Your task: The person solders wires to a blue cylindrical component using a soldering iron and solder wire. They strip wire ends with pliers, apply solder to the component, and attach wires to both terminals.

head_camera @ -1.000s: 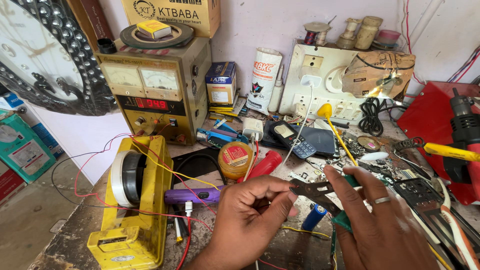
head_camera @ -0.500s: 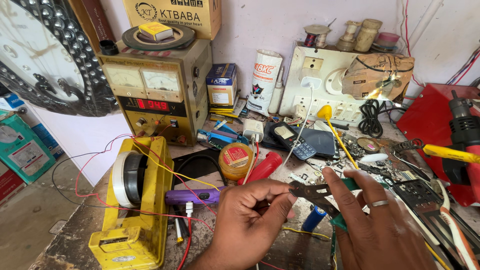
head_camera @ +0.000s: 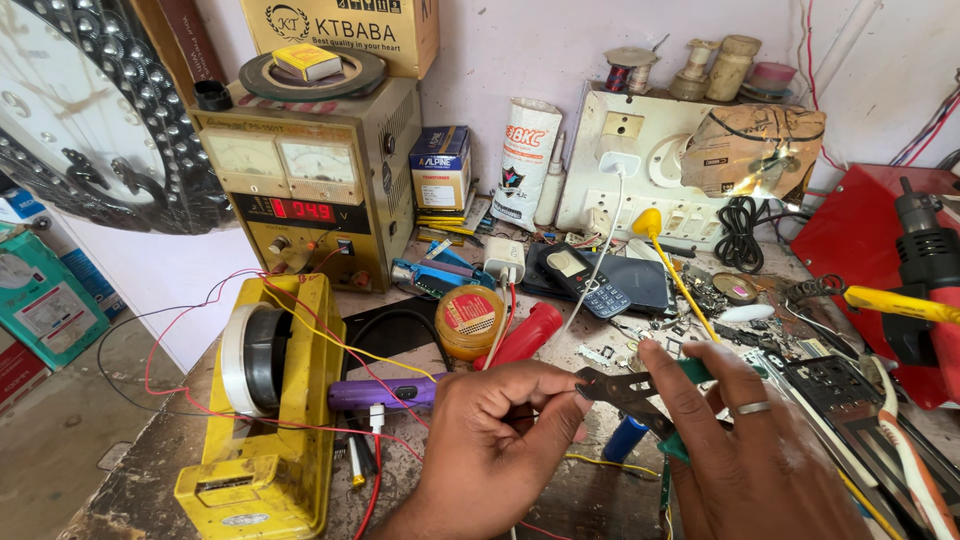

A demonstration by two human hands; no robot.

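the pliers are sitting low in the middle of the frame, between the two hands, long axis running from the dark nose at centre down-right to green handles. the right hand is wrapping those handles, fingers curled shut around them, a ring showing on one finger. the left hand is lying just left of the nose, fingertips pinched narrow right at the tip; whether a wire is sitting in that pinch is too small to tell. so the nose is pointing left, straight at the left hand, which is the nearer one to the tip.

outward, a purple tool is lying beside the left hand, a yellow tape dispenser at lower left. an amber round tin, lid on, is standing on the table above centre; its contents are hidden.
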